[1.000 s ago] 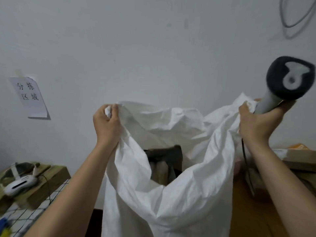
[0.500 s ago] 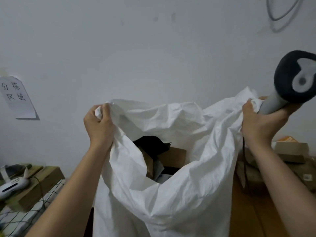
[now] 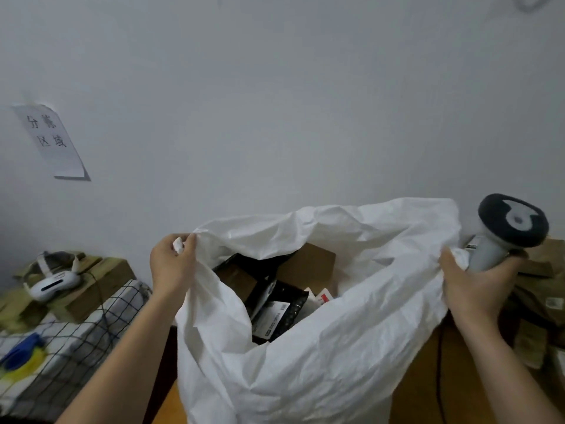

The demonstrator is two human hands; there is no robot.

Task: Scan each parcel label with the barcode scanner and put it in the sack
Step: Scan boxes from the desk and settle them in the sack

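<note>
Both forearms are bare to the frame edge, and the left hand point(image 3: 171, 264) and right hand point(image 3: 477, 286) are ungloved.

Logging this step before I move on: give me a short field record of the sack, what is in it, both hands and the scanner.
sack: white sack, mouth held open
left hand: left hand grips the sack's left rim
right hand: right hand holds the barcode scanner by its handle and pinches the sack's right rim
contents: cardboard box and black labelled parcels inside
unsacked: brown parcels stacked to the right
left side: white headset on a box
</note>
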